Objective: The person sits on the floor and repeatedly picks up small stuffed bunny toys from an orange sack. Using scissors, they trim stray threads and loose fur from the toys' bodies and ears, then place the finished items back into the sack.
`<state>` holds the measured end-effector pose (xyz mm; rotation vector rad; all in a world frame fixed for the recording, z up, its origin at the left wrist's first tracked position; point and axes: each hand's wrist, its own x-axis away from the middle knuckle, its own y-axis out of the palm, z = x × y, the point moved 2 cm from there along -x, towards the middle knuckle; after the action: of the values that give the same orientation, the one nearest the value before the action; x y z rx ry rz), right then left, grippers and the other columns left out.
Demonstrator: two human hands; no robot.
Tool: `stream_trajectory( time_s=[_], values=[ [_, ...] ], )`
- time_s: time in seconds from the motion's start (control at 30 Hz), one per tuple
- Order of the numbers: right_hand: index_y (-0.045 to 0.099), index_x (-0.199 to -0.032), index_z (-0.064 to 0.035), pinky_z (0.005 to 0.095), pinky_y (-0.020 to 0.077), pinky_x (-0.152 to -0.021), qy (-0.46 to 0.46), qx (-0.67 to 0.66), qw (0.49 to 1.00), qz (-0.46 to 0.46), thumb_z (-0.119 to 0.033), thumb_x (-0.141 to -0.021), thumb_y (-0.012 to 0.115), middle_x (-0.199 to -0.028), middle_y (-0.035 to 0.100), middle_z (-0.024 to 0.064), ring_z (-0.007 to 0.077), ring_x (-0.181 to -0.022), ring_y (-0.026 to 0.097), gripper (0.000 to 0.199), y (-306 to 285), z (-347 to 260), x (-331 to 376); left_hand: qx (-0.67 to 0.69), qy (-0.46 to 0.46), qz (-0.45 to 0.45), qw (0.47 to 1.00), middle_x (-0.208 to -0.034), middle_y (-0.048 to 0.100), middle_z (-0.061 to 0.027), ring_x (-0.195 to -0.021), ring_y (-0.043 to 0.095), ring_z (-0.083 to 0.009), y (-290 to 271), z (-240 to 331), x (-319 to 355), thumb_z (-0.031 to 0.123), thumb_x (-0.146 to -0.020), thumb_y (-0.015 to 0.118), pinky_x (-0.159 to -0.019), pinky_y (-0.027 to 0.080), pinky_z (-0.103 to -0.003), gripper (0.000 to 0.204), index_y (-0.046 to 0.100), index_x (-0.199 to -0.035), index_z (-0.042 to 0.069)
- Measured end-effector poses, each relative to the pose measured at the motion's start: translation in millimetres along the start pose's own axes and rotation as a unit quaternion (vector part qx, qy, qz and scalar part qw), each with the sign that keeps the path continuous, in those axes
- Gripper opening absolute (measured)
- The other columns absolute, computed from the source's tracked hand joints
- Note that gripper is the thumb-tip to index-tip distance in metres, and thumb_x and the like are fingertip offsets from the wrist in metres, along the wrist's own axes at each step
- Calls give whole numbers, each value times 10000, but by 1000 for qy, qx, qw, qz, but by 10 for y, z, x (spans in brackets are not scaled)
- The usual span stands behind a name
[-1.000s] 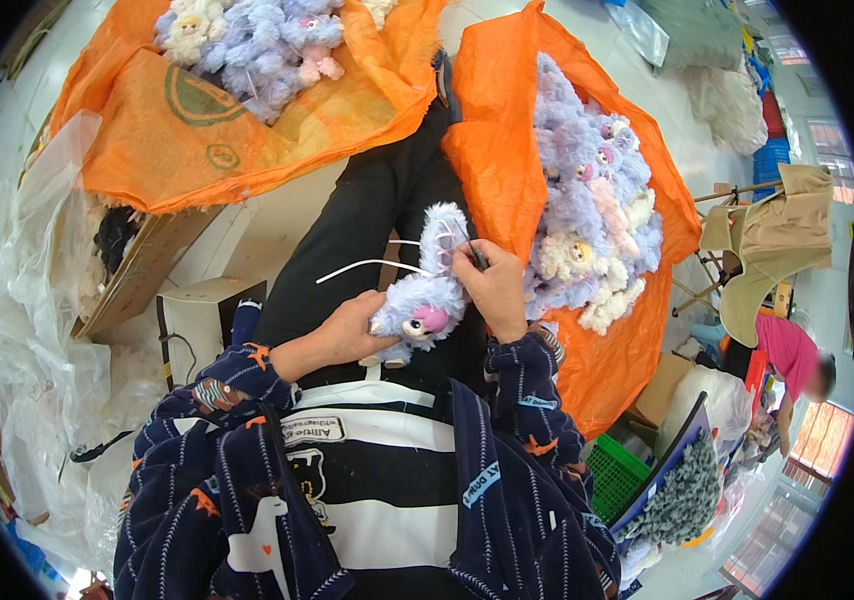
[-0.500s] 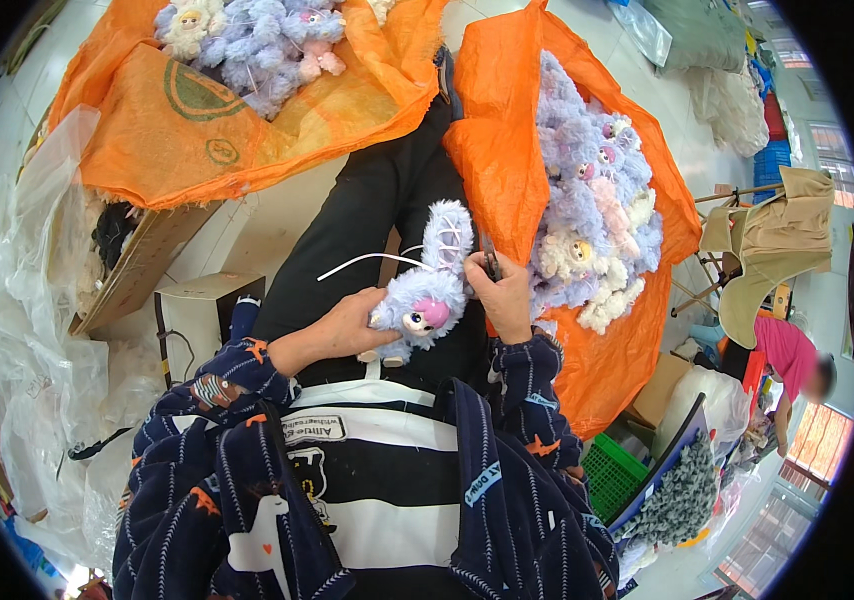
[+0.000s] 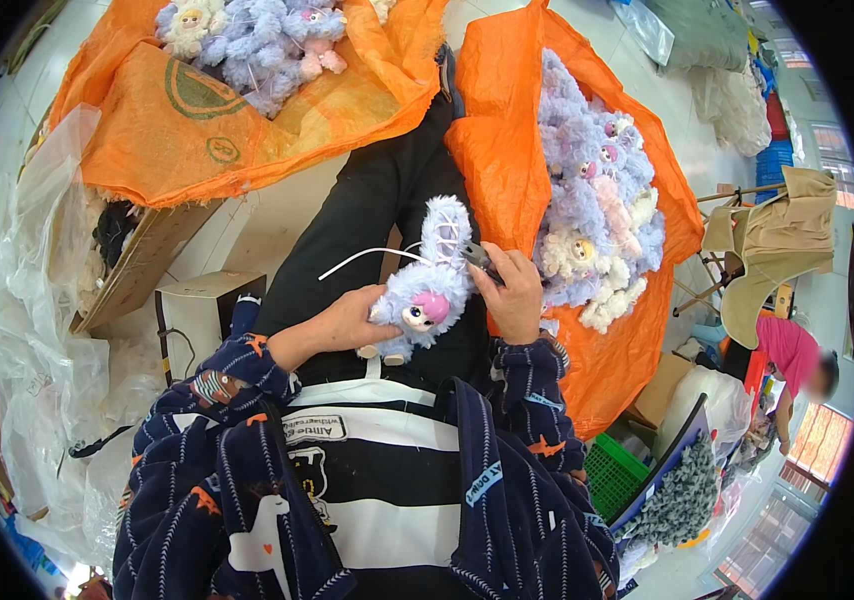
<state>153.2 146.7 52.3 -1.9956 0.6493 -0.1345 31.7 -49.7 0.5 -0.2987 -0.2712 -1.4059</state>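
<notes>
A fluffy lavender plush toy (image 3: 415,312) with a pink and pale face lies over my lap, its long furry end pointing away from me. White cord is laced across that end, and a loose white tail of cord (image 3: 362,253) sticks out to the left. My left hand (image 3: 349,322) is closed around the toy's left side near the face. In my right hand (image 3: 513,297) is a small dark tool that looks like thread snips (image 3: 478,258). Its tip is beside the laced end; whether it touches the fur or cord I cannot tell.
Orange woven sacks full of plush toys stand ahead left (image 3: 147,130) and right (image 3: 497,130). Clear plastic sheeting (image 3: 37,330) and a cardboard box (image 3: 209,300) are at left. A green basket (image 3: 615,478) sits at lower right. A person in pink (image 3: 785,355) bends over farther right.
My right hand has shifted slightly right and turned, so the dark tool now shows more, pointing at the laced end. The toy has tilted a little; my left hand keeps its hold.
</notes>
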Motion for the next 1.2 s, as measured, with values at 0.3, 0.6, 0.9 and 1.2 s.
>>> stream_trajectory(
  time_s=[0.3, 0.6, 0.9, 1.2],
  values=[
    [609, -970, -40, 336, 413, -646, -2, -6, 1000, 23, -125, -694, 683, -756, 543, 93, 248, -714, 530, 298, 21, -34, -38, 26, -19, -7, 999, -991, 593, -121, -927, 558, -197, 4, -9, -5, 155, -719, 682, -834, 418, -301, 438, 510, -1094, 7],
    [612, -971, -36, 328, 423, -648, -67, -14, 998, 6, -108, -695, 682, -773, 552, 93, 242, -717, 536, 294, 19, 5, -114, 4, -34, -16, 999, -1012, 589, -122, -929, 558, -201, -13, 51, -5, 169, -730, 677, -842, 416, -307, 440, 502, -1101, 8],
    [622, -948, -35, 319, 435, -644, -4, -79, 996, -29, -121, -724, 662, -783, 576, 106, 261, -741, 551, 243, -1, 90, -68, 19, -25, -11, 999, -995, 593, -116, -918, 561, -190, -13, 59, -4, 161, -729, 680, -835, 420, -300, 430, 507, -1092, 9],
    [616, -954, -44, 323, 424, -623, -28, -35, 998, -38, -137, -736, 652, -750, 552, 97, 249, -709, 539, 240, 22, 82, -90, 44, -27, -14, 999, -993, 595, -105, -910, 556, -171, 0, 50, -11, 145, -729, 679, -826, 423, -293, 427, 507, -1095, 7]
  ],
)
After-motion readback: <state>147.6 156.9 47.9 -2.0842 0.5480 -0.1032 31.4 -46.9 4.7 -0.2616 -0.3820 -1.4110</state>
